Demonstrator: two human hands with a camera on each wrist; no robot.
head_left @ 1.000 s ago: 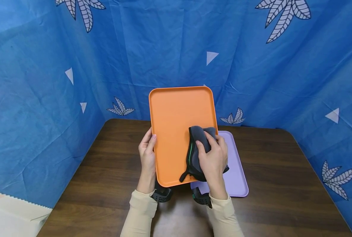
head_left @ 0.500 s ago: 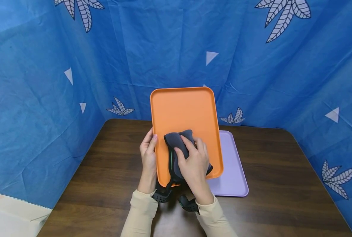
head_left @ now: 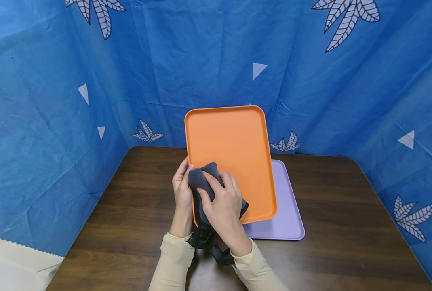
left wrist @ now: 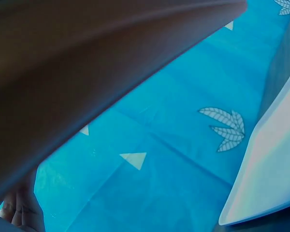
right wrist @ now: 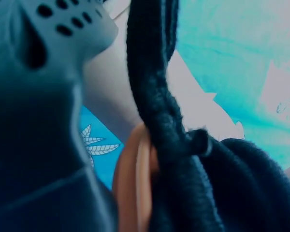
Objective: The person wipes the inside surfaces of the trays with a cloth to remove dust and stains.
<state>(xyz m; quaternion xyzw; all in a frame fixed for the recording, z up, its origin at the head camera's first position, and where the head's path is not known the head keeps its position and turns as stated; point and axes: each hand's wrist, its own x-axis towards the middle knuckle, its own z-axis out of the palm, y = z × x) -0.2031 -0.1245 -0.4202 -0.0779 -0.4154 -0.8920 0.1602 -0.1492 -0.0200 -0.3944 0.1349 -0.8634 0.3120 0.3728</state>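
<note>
An orange tray [head_left: 234, 137] is tilted up above the table, its inside facing me. My left hand [head_left: 182, 194] grips its left edge, thumb on the rim and fingers behind; in the left wrist view the tray's dark underside [left wrist: 87, 63] fills the top left. A dark grey cloth [head_left: 201, 194] with black edging is bunched in my right hand [head_left: 223, 206], pressed on the tray's lower left part, close to my left thumb. In the right wrist view the cloth's black loop [right wrist: 157, 72] hangs past the tray's orange edge [right wrist: 133, 188].
A lilac tray [head_left: 288, 210] lies on the brown wooden table [head_left: 339, 210], partly under the orange one in the head view. Blue patterned curtains [head_left: 186, 52] enclose the table at the back and sides. Black wrist cameras [head_left: 223, 255] sit at both cuffs.
My right hand has slid the cloth leftward across the orange tray, from its right side to its left edge. The left hand keeps its grip, and the tray has barely shifted.
</note>
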